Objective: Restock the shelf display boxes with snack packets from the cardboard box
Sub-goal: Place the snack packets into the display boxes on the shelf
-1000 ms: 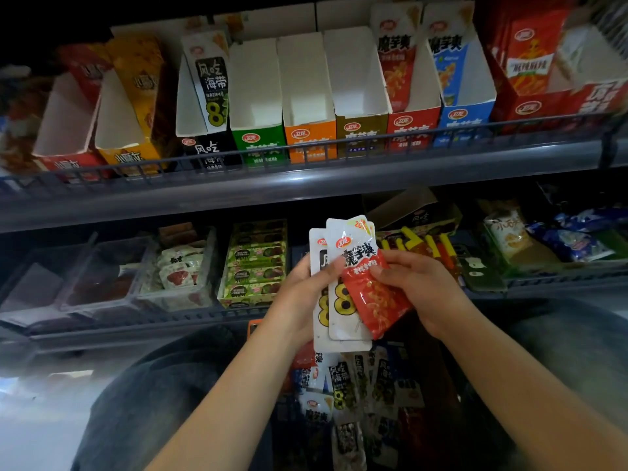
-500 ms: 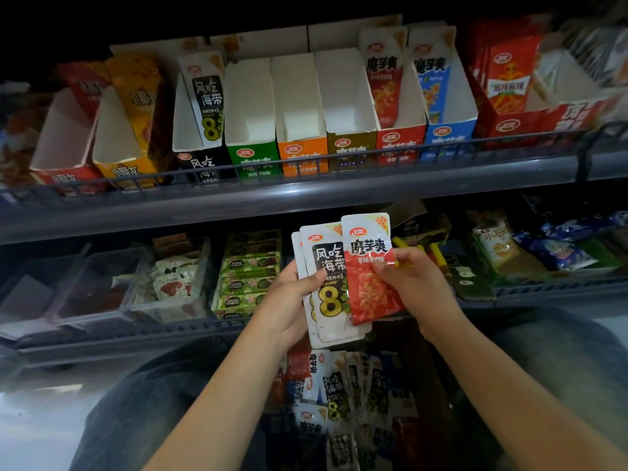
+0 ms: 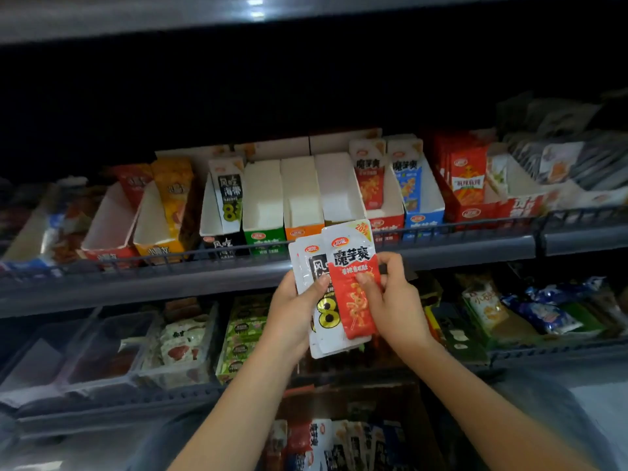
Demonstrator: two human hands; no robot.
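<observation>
A fan of white packets (image 3: 324, 300) is gripped in the left hand (image 3: 292, 312), thumb curled over the front, apparently so the stock is kept ready just below the upper shelf (image 3: 238, 270). The red packet (image 3: 355, 283) is pinched at the front of the fan by the right hand (image 3: 390, 300), thumb on its face and fingers curled behind, seemingly singled out for its matching box. The red display box (image 3: 385, 224), already partly stocked, stands just above and to the right. The neighbouring white-lined boxes (image 3: 299, 195) look empty. More packets are seen in the cardboard box (image 3: 339, 443) below.
</observation>
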